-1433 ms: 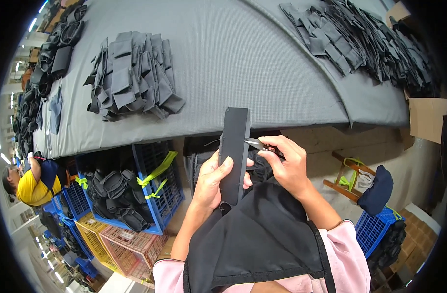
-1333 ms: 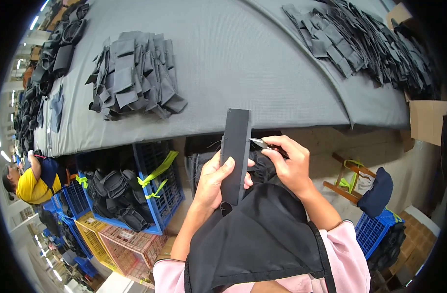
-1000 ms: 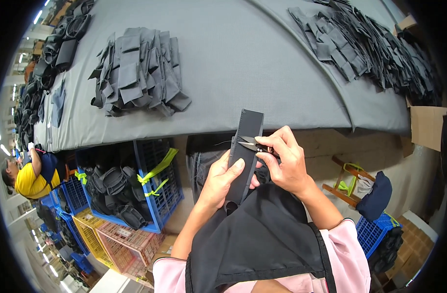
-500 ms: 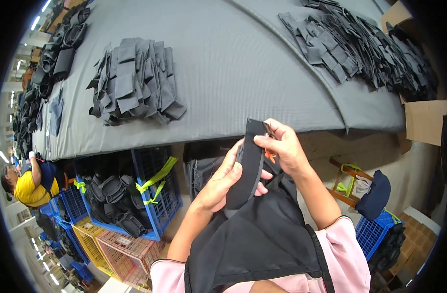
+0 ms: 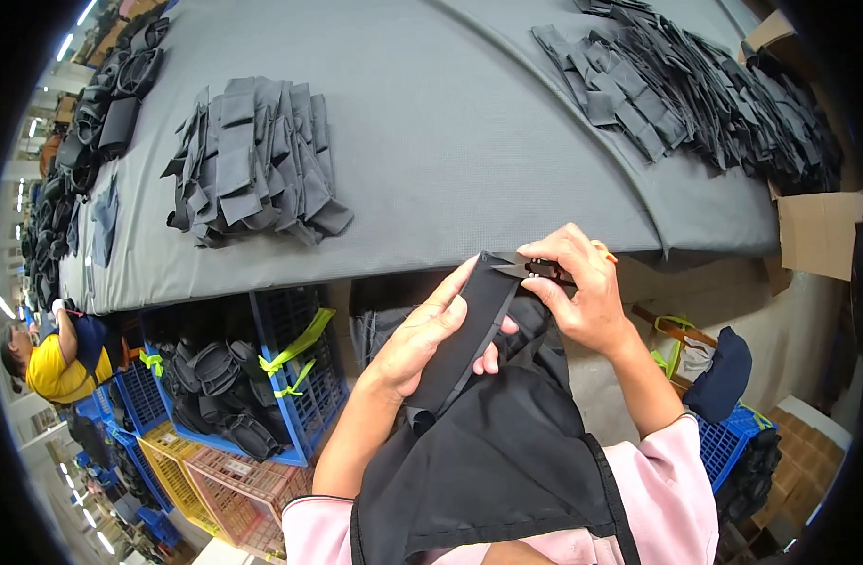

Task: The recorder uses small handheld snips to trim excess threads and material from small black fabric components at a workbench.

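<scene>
My left hand (image 5: 430, 331) grips a long black fabric piece (image 5: 469, 331), holding it slanted just below the edge of the grey table (image 5: 450, 141). In my right hand (image 5: 582, 294) is a small black thread snipper (image 5: 535, 269), its blades at the fabric's top edge. The lower end of the piece hangs over my dark apron (image 5: 488, 461).
A pile of folded black pieces (image 5: 252, 165) lies on the table's left, a larger heap (image 5: 695, 89) at the far right. Blue (image 5: 290, 377), yellow and pink crates with black parts stand under the table. A person in yellow (image 5: 50, 353) sits at the left. Cardboard box (image 5: 818, 231) at right.
Both hands have shifted the fabric piece to the right and tilted it more. The snipper now sits at its upper end.
</scene>
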A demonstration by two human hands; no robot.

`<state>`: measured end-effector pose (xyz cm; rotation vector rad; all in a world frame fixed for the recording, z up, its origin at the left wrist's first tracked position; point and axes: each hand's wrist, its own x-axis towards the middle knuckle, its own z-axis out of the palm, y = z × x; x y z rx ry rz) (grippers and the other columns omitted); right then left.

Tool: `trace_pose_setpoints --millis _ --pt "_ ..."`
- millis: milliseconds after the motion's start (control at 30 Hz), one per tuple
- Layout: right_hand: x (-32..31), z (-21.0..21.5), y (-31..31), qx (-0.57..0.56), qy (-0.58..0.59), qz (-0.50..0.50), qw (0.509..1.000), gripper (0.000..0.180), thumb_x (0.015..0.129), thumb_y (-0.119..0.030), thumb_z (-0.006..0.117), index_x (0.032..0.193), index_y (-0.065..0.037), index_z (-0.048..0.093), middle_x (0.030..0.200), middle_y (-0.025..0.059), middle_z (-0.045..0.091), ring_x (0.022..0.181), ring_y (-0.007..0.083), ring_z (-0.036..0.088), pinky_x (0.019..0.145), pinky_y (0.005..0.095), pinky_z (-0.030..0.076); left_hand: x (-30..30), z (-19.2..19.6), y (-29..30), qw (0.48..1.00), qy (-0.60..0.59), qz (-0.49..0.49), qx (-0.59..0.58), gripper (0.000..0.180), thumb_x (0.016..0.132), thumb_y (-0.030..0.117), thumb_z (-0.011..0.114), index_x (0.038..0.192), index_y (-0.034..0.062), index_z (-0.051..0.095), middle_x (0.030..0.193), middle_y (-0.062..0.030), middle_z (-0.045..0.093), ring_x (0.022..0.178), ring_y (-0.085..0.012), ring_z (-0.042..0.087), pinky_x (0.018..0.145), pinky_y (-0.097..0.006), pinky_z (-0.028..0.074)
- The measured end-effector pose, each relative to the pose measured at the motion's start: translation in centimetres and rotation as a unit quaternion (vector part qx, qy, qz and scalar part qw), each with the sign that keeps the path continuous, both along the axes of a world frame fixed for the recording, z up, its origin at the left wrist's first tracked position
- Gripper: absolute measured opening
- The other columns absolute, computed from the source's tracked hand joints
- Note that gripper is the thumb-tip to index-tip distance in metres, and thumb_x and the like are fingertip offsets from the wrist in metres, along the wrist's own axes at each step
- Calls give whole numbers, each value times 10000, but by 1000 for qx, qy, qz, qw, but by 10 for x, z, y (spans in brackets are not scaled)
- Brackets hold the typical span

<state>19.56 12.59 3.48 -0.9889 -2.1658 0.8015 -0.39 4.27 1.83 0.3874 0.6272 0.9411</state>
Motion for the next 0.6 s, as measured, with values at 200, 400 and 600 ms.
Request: trace_pose_setpoints --millis 200,400,600 --pt "7 -2 13 -19 15 73 997 284 690 -8 694 968 -46 647 754 72 563 604 181 546 534 284 436 -4 8 -1 998 9 -59 -7 710 948 389 464 1469 83 92 999 -204 601 655 -225 627 595 -301 511" --pt "10 2 15 -12 3 100 995 239 690 -45 705 918 -71 639 754 53 552 617 227 570 539 320 444 -7 9 -5 995 27 -99 -19 680 950 373 466 1465 81 133 982 -200 609 645 -218 630 582 -294 513" --pt "19 -2 8 -39 42 48 997 238 697 -12 703 928 -44 655 748 70 564 595 196 549 530 295 438 -7 10 -5 995 25 -100 -9 656 948 366 472 1462 93 170 957 -196 616 626 -211 627 574 -294 515"
